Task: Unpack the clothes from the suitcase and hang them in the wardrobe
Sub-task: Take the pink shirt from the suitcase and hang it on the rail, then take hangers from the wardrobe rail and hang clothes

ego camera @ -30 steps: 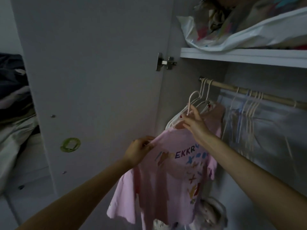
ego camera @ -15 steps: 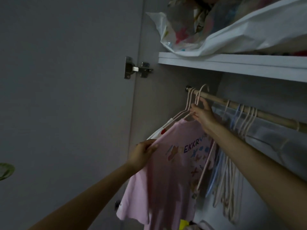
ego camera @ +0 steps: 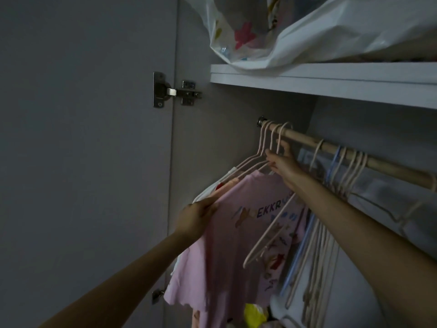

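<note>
A pink printed t-shirt (ego camera: pixel 236 245) hangs on a pale hanger inside the wardrobe. My right hand (ego camera: pixel 282 163) grips the neck of that hanger (ego camera: pixel 279 143), whose hook sits over the left end of the wooden rail (ego camera: pixel 378 162). My left hand (ego camera: pixel 196 216) holds the shirt's left shoulder. Two more pale hangers with clothes hang just left of it, close to the wardrobe side wall. The suitcase is out of view.
Several empty hangers (ego camera: pixel 340 176), pale and one blue, hang further right on the rail. A white shelf (ego camera: pixel 331 79) above carries a white plastic bag (ego camera: pixel 307 31). The open wardrobe door (ego camera: pixel 82 162) with its hinge (ego camera: pixel 175 91) stands at left. Something yellow (ego camera: pixel 255 316) lies below.
My right hand has lifted the hanger up from below the rail until its hook sits over the rail. My left hand rose with the shirt's shoulder. The view tilted upward.
</note>
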